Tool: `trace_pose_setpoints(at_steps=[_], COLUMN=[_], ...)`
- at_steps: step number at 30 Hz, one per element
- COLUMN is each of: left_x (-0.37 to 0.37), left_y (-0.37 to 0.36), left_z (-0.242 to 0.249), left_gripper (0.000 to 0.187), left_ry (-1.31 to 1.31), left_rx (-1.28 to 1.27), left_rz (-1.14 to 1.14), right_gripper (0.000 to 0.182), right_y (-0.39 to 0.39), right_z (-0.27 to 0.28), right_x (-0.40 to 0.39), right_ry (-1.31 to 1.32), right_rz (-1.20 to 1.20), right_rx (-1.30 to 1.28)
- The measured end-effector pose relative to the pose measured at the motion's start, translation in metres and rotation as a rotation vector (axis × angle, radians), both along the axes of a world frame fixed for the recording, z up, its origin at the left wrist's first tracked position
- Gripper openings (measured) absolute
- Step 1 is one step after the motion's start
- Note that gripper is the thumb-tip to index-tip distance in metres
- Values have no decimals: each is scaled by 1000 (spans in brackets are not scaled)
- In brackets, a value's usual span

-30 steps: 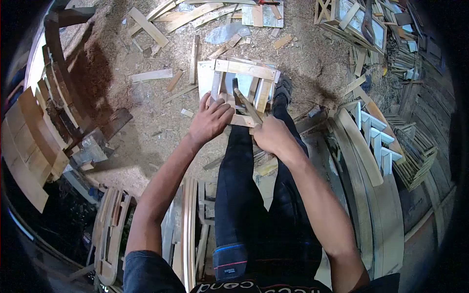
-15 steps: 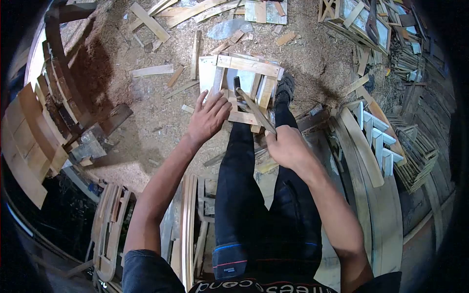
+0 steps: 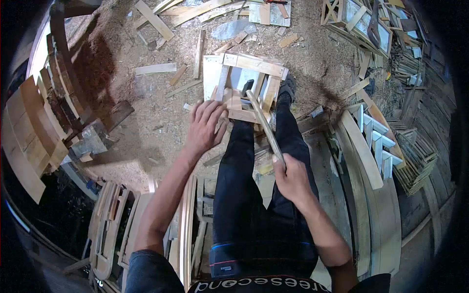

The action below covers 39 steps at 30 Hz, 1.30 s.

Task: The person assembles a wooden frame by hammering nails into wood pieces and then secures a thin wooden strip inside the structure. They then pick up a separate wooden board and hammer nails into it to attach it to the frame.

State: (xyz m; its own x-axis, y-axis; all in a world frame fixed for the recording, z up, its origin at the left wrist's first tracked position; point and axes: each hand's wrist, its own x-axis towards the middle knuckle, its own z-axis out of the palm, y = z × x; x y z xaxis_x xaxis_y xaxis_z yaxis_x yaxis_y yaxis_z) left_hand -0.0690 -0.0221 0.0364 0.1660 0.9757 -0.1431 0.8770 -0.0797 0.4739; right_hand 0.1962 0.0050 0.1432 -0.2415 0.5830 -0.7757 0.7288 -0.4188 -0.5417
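Note:
My right hand [image 3: 293,179] is wrapped round the lower end of a hammer's [image 3: 264,122] long wooden handle. The dark hammer head lies over a small wooden frame [image 3: 251,63], which rests on the floor between my feet. The frame is built of pale slats, with a rail at the far side and another nearer my legs. Beside its near left corner is my left hand [image 3: 206,128], palm down, the fingers bent and the thumb apart, with no object showing in it. A white panel [image 3: 210,75] shows at the frame's left side.
Sawdust and loose slats [image 3: 155,69] cover the floor. Curved boards [image 3: 361,161] and a white slatted piece [image 3: 376,134] lie to the right. A larger wooden frame [image 3: 359,24] stands at the far right. Stacked panels [image 3: 29,141] lean on the left.
My right hand has drawn back toward my body with the hammer, whose head has shifted right. My left hand has turned slightly, its thumb now out to the right.

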Motion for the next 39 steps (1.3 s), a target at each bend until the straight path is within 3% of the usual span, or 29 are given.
trace_pose_setpoints(at_steps=[1,3,7,9,12,13,16,19,21,23,25,29,39], left_x=[4,20,67,83,90,90,76,65,58,53,52,54,75], left_y=[-6,-20,-40,-50,-48,-47,-44,-30,-30,-29,-33,-39,-43], left_z=[6,19,45,55,75,80,81,102,106,111,110,105,105], left_gripper=[46,37,23,23,24,24,26,26,30,39,40,28,17], left_ry=[2,-288,-1152,-1246,-1335,-1361,-1561,-1527,-1471,-954,-936,-936,-880], left_rx=[2,-59,-687,-817,-805,-824,-894,-826,-744,-285,-273,-195,-169], left_rz=[2,330,953,963,850,837,831,871,728,237,255,335,498], right_gripper=[22,25,21,21,29,29,31,33,36,40,45,50,46], right_y=[-7,-26,-49,-50,-46,-43,-37,-36,-41,-46,-47,-52,-59], right_z=[5,11,21,22,19,18,19,28,30,31,34,43,27], right_x=[0,-1,-16,-28,-40,-40,-40,-49,-49,-46,-43,-47,-29], right_ry=[13,47,214,286,417,419,611,579,565,548,782,841,924], right_rz=[-25,-64,-216,-268,-572,-575,-802,-831,-828,-825,-877,-983,-836], right_rx=[35,59,150,198,-4,4,-287,-186,-174,-172,-312,-395,-434])
